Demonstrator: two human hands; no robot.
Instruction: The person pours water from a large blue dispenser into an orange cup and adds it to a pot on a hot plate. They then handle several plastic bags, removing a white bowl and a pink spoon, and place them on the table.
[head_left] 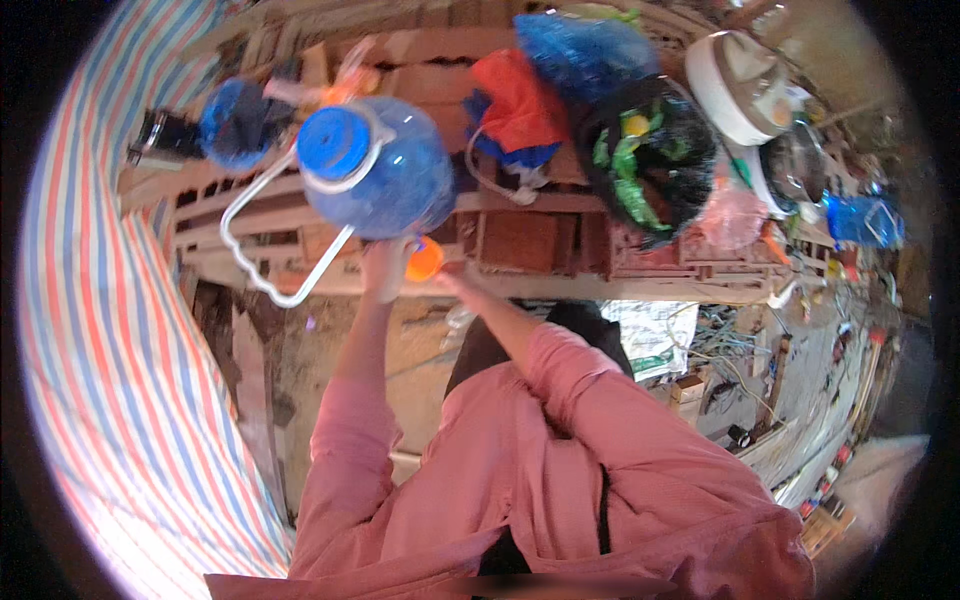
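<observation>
A big clear-blue water jug (410,175) with a blue screw cap (334,143) stands on the wooden bench, its white carrying handle (240,255) swung out to the left. My left hand (384,268) is up against the jug's near lower side; its fingers are mostly hidden there. Just right of that hand is a small orange cup (424,259), close under the jug. My right hand (458,277) reaches in from the right, its closed fingertips gripping the cup's edge. What the cup contains cannot be made out.
Behind the jug sit a blue container (232,125) and a black object (165,137). Rightward are a red cloth bag (518,100), a blue plastic bag (590,50), a black bag (650,165) and a white round tub (735,90). A striped sheet (90,300) hangs at left.
</observation>
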